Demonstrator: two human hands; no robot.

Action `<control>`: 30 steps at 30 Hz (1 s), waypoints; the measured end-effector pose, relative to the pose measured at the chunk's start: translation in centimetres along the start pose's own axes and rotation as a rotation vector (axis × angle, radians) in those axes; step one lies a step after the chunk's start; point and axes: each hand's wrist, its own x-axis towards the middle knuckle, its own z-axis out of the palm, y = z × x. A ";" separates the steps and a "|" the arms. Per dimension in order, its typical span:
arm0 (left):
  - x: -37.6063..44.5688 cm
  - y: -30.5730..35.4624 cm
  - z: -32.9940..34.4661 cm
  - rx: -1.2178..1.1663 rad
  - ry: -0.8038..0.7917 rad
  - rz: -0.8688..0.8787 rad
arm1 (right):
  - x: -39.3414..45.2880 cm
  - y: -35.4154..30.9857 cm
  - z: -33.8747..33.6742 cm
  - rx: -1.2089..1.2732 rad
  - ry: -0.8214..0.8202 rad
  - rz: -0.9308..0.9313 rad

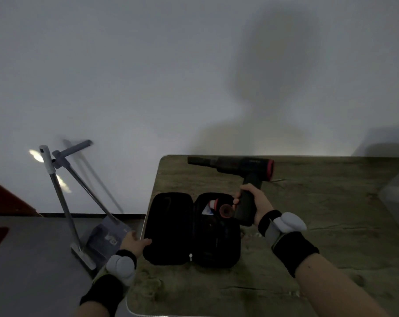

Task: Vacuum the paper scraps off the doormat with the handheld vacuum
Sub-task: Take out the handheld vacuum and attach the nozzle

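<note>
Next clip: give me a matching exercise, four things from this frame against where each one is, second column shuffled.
Things:
1. handheld vacuum
2. black case
3. left hand
4. broom and dustpan

Places or states:
A. lying open on the table
B. standing on the floor by the wall
C. gripped in the right hand
D. on the case's left edge

Pairs: 1-C, 2-A, 3-D, 4-B

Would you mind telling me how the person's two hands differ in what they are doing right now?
The right hand grips the handheld vacuum by its handle, raised above the table; the left hand rests at the left edge of the open black case, low at the table's edge. Both wear black wristbands.
</note>
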 end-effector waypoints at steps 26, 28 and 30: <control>-3.1 3.1 -0.5 -0.143 -0.285 0.331 | -2.1 3.0 -10.0 -0.055 0.187 0.021; -2.7 2.8 0.3 -0.163 -0.250 0.288 | -2.2 2.8 -10.0 -0.045 0.169 0.016; -2.2 2.2 0.9 -0.200 -0.198 0.238 | -2.1 2.5 -10.0 -0.053 0.160 0.016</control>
